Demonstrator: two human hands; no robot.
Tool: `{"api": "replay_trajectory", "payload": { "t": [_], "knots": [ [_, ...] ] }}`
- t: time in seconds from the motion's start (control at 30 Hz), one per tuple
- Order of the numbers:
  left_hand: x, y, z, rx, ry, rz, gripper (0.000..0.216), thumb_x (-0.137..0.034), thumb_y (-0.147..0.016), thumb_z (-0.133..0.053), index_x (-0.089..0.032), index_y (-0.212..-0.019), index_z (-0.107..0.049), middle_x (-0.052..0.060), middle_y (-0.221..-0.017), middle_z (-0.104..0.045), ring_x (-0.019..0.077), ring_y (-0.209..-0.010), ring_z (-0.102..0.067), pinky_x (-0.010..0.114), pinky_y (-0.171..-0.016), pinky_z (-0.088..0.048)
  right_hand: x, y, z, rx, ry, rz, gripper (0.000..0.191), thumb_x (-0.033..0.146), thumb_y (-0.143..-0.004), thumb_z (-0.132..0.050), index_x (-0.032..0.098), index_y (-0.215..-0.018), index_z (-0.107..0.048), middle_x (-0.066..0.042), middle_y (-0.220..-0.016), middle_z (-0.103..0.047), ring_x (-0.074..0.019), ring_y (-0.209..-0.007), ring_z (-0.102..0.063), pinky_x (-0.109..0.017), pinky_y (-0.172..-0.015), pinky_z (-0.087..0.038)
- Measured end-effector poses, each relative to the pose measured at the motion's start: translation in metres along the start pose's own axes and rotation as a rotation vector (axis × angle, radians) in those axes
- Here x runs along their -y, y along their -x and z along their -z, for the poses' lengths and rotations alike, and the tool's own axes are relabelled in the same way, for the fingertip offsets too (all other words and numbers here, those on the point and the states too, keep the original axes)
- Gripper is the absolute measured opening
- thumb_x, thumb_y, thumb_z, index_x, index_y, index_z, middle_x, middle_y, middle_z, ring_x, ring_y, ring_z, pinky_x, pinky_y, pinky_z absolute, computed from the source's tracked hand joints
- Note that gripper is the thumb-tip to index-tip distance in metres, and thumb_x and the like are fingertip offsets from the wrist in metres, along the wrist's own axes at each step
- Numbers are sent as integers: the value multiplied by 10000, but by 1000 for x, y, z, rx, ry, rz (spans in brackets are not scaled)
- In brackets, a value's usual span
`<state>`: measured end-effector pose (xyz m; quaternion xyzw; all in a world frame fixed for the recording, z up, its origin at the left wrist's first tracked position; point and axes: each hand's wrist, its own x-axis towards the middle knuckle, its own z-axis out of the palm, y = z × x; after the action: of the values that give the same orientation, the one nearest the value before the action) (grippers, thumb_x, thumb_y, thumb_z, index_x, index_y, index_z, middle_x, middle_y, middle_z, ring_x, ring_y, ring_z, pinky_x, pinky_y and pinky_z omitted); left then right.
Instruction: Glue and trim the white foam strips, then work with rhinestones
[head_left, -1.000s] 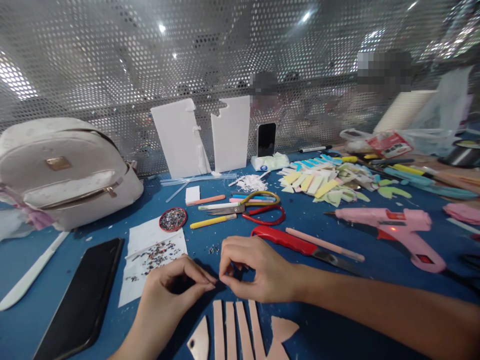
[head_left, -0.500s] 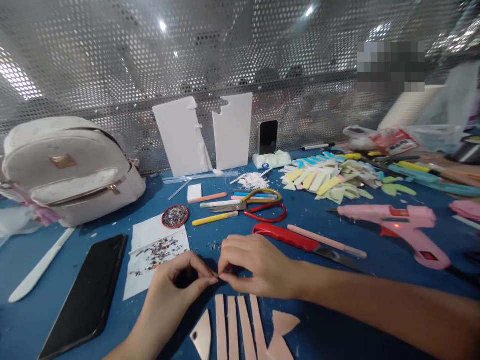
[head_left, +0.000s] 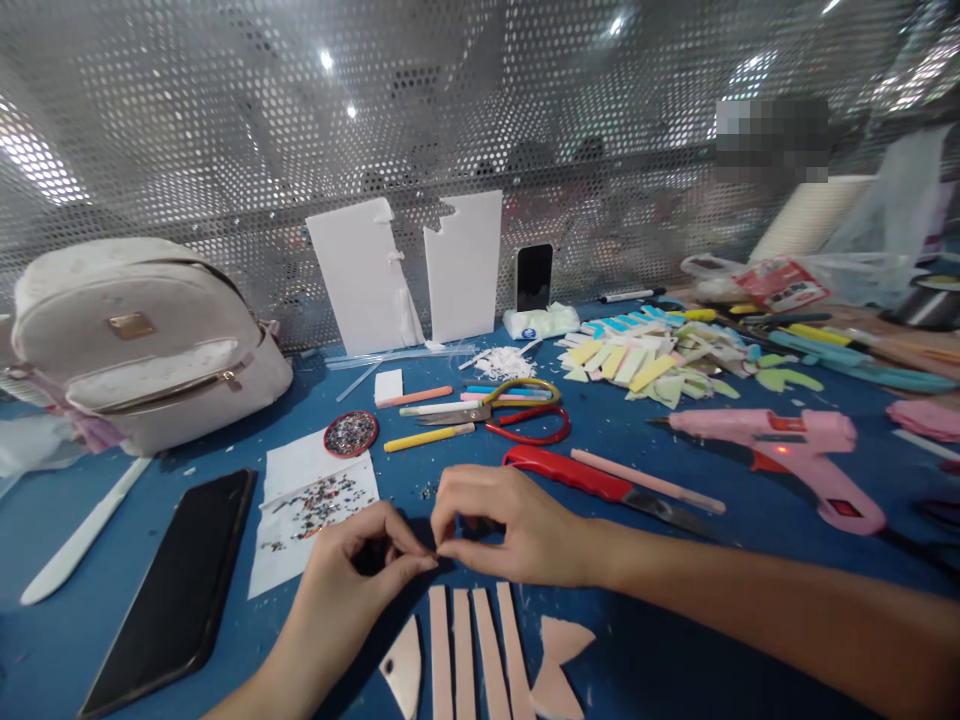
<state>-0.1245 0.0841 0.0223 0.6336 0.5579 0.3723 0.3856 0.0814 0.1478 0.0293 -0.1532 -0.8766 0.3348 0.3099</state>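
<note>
My left hand (head_left: 367,565) and my right hand (head_left: 502,525) meet fingertip to fingertip over the blue table. Both are pinched closed, and whatever lies between the fingertips is too small to make out. Just below them lie several pale pink strips (head_left: 465,650) side by side. To the strips' left is a pale fish-head-shaped piece (head_left: 405,665) with a dark eye dot, and to their right a tail-shaped piece (head_left: 561,665). Left of my left hand, a white paper (head_left: 281,465) bears scattered dark beads (head_left: 322,503). A round red-rimmed dish (head_left: 350,434) full of beads rests on its top edge.
Beyond my hands lie scissors (head_left: 529,425), markers (head_left: 429,437) and a red-handled knife (head_left: 566,474). A pink glue gun (head_left: 780,440) is at right, with a pile of foam scraps (head_left: 652,355) behind. A phone (head_left: 172,590) and a white backpack (head_left: 150,345) occupy the left.
My hands stay pinched together in nearly the same place, the right fingers shifting slightly left. The whole view has moved a little.
</note>
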Motion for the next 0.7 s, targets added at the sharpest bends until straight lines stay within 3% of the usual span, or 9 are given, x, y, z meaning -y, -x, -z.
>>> {"api": "replay_trajectory", "payload": {
  "t": [0.17,0.33,0.5,0.7],
  "knots": [
    [-5,4,-1,37,26,-116,144,-227,-783,-705,-240,-639,-709,-13,-675,-711,138,-646,-637,234,-621,-460,-4,-2,2,-343,-223,-253,75,212,-931,-534,187,-868,-500,20,-785,-500,-107,-671,-481,-222,-602,-391],
    [-5,8,0,133,67,-239,163,-174,-823,-704,-243,-676,-717,-10,-687,-725,133,-682,-663,233,-640,-478,-16,-3,2,-578,-382,-297,172,337,-961,-534,205,-880,-458,28,-742,-502,-113,-641,-476,-227,-562,-374],
    [-4,7,2,278,52,-336,173,-222,-883,-682,-249,-717,-725,26,-706,-744,165,-694,-664,285,-646,-484,-21,-5,3,-720,-527,-250,229,413,-972,-521,221,-902,-418,41,-750,-514,-90,-557,-458,-200,-462,-355],
    [-12,9,2,426,94,-463,257,-43,-834,-689,-284,-753,-729,-26,-742,-774,139,-677,-677,294,-712,-465,-23,-7,4,-733,-586,-239,230,400,-981,-520,219,-894,-408,49,-766,-515,-71,-531,-467,-178,-435,-363]
  ]
}}
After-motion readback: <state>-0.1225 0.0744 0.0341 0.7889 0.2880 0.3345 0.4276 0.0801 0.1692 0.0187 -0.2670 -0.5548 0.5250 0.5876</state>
